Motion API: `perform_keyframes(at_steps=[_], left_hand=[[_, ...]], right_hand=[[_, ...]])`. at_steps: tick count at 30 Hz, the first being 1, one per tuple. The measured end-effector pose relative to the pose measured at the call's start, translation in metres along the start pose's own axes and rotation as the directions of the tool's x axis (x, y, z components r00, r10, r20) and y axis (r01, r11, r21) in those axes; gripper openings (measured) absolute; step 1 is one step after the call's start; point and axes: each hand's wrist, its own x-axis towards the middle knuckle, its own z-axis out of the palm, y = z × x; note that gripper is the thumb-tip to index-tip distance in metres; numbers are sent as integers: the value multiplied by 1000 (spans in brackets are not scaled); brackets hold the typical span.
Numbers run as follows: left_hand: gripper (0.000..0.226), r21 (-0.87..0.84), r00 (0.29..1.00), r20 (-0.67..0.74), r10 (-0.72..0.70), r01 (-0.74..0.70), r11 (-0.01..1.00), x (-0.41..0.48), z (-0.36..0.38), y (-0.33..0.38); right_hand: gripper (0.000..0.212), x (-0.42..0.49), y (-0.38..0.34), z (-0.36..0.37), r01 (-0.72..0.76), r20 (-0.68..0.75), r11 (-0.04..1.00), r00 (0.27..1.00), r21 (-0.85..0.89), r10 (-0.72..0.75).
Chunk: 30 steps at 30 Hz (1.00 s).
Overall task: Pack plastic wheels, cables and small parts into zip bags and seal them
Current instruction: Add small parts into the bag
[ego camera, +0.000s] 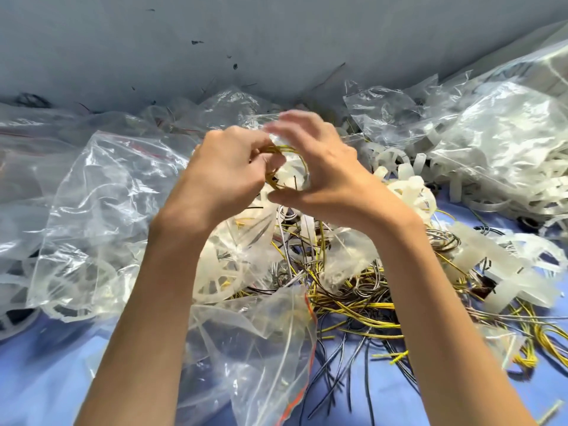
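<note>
While the left hand (pixel 224 170) grips cable (pixel 278 150), a bag (pixel 101 186) holds wheels (pixel 78 282).

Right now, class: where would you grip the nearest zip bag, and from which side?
Probably pinch the bag by its red zip edge, coming from the right: that edge lies exposed over the cables, while the left forearm blocks its other side.

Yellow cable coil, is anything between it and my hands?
Nothing visible stands between. The left hand grips the yellow cable coil, and the right hand cups round it from the other side. A white wheel shows inside the loop; blur hides whether the right fingers grip anything.
</note>
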Motion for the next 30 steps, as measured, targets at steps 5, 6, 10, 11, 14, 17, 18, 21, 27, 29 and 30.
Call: perform_keyframes(at_steps=[5,6,10,11,14,17,18,21,27,29,30], left_hand=[[12,-168,991,-101,-90,72,983,4,-7,-8],[13,-194,984,-138,-110,82,977,5,-11,-11],[16,-268,985,-103,-135,103,958,4,-22,-21],[16,-254,989,-72,-125,103,962,4,-22,-22],[12,-180,994,30,-110,113,977,3,-19,-22],[13,-74,985,133,-110,120,990,3,-18,-22],[14,-38,980,160,-117,125,991,3,-17,-23],[15,97,972,180,-152,137,986,3,-14,-26],[15,298,914,302,-272,180,937,2,-12,-36],[16,321,874,382,-301,179,930,1,-8,-39],[17,321,868,394,-303,179,930,1,-7,-40]], right_hand=[[29,-1,6,-5,-62,6,962,998,267,63],[19,-1,9,-6,-52,-22,954,998,294,62],[14,0,15,-12,-6,-87,887,995,462,52],[17,-1,16,-13,-12,-83,866,995,500,62],[22,-2,18,-17,-91,-37,758,988,646,151],[17,-3,24,-18,-159,-16,710,972,686,233],[17,-4,25,-19,-158,-38,746,970,647,239],[19,-3,25,-21,-146,-133,845,960,515,246],[8,-1,22,-16,-145,-217,915,947,376,239],[8,0,19,-13,-142,-202,937,956,319,214],[10,0,17,-12,-140,-197,947,959,289,202]])
